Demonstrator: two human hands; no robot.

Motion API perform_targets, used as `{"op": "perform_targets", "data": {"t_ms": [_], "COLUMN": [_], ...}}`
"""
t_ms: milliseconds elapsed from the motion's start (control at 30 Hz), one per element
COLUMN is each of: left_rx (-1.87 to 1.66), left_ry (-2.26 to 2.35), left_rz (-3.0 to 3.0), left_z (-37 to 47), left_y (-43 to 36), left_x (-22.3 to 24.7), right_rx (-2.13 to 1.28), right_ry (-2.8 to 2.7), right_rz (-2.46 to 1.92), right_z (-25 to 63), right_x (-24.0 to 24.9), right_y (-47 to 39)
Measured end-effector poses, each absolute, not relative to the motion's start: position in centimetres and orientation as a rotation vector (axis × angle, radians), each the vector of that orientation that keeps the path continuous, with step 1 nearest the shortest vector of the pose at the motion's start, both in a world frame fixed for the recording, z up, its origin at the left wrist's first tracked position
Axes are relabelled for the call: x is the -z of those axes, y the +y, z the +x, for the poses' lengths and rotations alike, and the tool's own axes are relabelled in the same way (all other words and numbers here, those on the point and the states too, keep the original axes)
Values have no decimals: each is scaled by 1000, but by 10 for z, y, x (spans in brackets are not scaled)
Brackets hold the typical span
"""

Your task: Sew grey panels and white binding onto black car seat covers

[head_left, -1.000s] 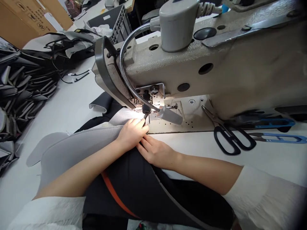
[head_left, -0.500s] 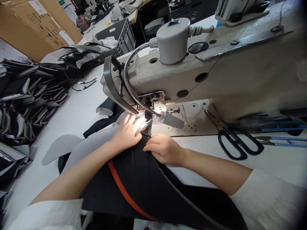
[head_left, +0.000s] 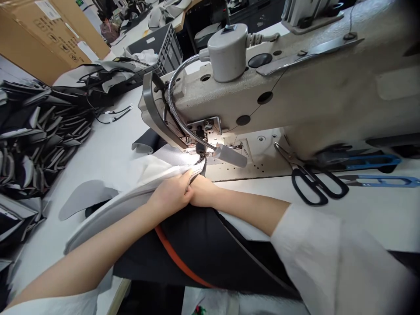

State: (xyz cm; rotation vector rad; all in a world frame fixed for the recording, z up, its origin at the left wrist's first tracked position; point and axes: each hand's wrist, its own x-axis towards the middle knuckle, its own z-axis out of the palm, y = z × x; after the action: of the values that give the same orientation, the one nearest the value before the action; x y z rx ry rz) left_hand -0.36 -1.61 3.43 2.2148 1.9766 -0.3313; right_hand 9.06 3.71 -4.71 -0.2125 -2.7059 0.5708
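Just in front of the lit needle area of a sewing machine [head_left: 223,100], my left hand [head_left: 172,192] is closed on the folded edge of a grey fabric [head_left: 131,192]. My right hand [head_left: 203,191] touches it from the right, closed at the same edge, its fingertips partly hidden behind my left hand and the cloth. Below both hands hangs a black fabric piece [head_left: 203,245] with an orange stripe [head_left: 173,258]. The grey fabric runs left over the table, its pale underside turned up near the needle.
Black-handled scissors [head_left: 316,183] and blue-handled snips [head_left: 383,180] lie right of the hands. Stacked dark fabric pieces [head_left: 39,127] fill the left side. A grey crate [head_left: 167,52] and a cardboard box [head_left: 55,35] stand behind. A jointed lamp head [head_left: 230,156] hangs beside the needle.
My right hand has moved left and up against my left hand. My left hand has gone from lying on the cloth to gripping its edge, and the grey fabric is lifted and folded.
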Motion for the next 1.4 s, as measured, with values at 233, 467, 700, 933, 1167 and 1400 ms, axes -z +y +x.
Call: {"op": "perform_targets", "data": {"t_ms": [233, 467, 700, 933, 1167, 1400], "left_rx": [-261, -101, 61, 20, 50, 133], "left_ry": [1687, 1738, 1706, 1742, 1752, 1876], "left_rz": [1491, 1948, 2075, 1991, 2090, 2246], "left_z": [-29, -22, -20, -19, -19, -6], "left_y": [-7, -14, -7, -9, 6, 25], "left_x": [-30, -19, -19, -13, -3, -2], "right_rx": [-504, -253, -327, -137, -74, -172], "right_ry": [-2724, -2666, -2774, -2591, -2532, -2692], "right_rz": [131, 135, 164, -18, -18, -103], "right_z": [178, 166, 178, 167, 165, 175], "right_x": [46, 47, 39, 49, 53, 57], "right_y": [32, 28, 37, 20, 32, 53]}}
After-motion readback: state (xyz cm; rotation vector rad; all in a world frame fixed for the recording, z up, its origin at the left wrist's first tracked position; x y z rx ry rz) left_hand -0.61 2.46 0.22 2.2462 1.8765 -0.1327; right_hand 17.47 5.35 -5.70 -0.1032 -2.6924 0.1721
